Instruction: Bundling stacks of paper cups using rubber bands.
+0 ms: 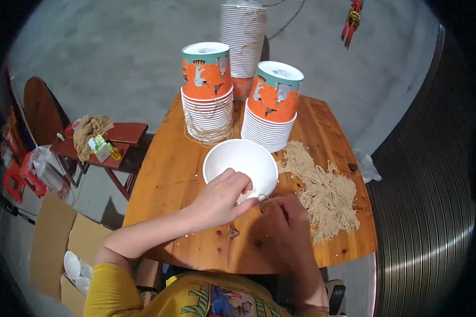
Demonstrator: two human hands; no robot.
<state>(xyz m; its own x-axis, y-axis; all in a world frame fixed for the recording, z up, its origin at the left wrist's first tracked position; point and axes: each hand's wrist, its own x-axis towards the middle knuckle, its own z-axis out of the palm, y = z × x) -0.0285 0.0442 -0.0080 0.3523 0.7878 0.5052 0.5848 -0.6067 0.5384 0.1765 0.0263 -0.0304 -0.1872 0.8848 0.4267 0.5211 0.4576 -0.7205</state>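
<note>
A white round tub (240, 156), open at the top, stands on the table in front of me. My left hand (225, 195) reaches over its near rim with curled fingers, the thumb stretched toward the right; what these fingers hold, if anything, is hidden. At the tub's lower right, my right hand (288, 214) is closed on a thin pale string (264, 198). A small loop of the string shows between the two hands, close to the left thumb tip. Beside my right hand lies a heap of tan strings (328, 201).
Two stacks of upturned orange-and-green paper tubs (206, 74) (274, 95) stand behind the white tub, the left one draped with loose strings. A taller white stack (243, 39) rises behind. A cardboard box (53, 243) with white tubs and a red bench (127, 134) are at left.
</note>
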